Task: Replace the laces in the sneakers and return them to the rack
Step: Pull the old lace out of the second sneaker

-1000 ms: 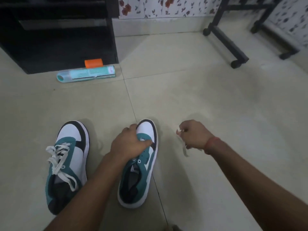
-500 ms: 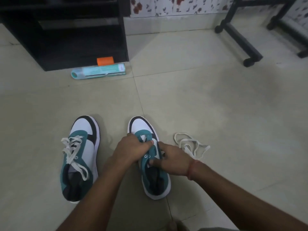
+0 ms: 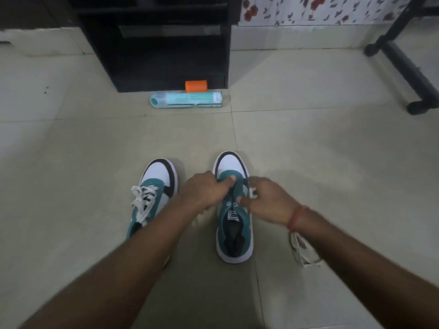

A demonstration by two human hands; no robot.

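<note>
Head view: I am observing the left hand gripping the unlaced sneaker at frame centre. The right hand is pinching at its eyelets; relacing looks underway. Loose lace is lying lower right, needing threading next.

Both sneakers teal, white-toed, black-trimmed — left sneaker with off-white laces. Rack black. Tube pale teal, orange block behind. Wallpaper white — red flowers. Wrist thread red.
</note>
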